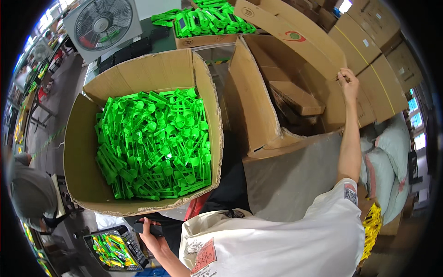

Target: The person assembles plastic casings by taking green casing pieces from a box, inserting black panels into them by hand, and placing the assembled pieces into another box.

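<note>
With my right arm stretched out, my right hand (348, 84) pinches the edge of a long cardboard flap (295, 32). That flap belongs to a big open carton (251, 97), which has a smaller flat cardboard box (297, 98) inside. Low on the left, my left hand (154, 239) is closed around a flat black object (148, 227) whose kind I cannot make out. Just beyond that hand stands a large open cardboard box (143, 69) heaped with bright green plastic parts (154, 143).
A fan (102, 25) stands at the back left. Behind the carton sits a tray of green parts (207, 23). Stacked cartons (364, 69) and pale sacks (387, 161) line the right. A black crate (113, 249) holds green and yellow pieces. Another person (32, 194) is at far left.
</note>
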A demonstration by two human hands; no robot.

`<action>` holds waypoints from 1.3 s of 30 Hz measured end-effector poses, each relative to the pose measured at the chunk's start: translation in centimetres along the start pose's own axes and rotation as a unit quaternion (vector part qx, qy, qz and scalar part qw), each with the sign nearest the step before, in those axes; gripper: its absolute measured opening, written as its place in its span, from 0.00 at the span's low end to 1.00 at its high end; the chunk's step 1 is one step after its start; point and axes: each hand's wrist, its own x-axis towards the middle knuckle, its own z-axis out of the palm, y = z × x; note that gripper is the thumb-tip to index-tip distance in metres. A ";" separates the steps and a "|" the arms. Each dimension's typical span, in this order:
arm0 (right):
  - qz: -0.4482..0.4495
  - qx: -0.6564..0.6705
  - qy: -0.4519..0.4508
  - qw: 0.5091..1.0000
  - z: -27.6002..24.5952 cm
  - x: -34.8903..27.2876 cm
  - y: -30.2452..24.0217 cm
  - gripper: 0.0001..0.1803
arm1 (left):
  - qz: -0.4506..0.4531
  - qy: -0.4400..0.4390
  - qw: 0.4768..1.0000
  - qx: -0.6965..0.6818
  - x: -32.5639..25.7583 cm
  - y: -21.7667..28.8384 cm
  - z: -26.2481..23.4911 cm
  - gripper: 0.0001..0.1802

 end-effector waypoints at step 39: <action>-0.400 0.117 -0.568 0.710 37.1 -13.0 -52.4 0.10 | -0.071 -0.040 0.984 -0.156 -1.6 0.4 -4.5 0.22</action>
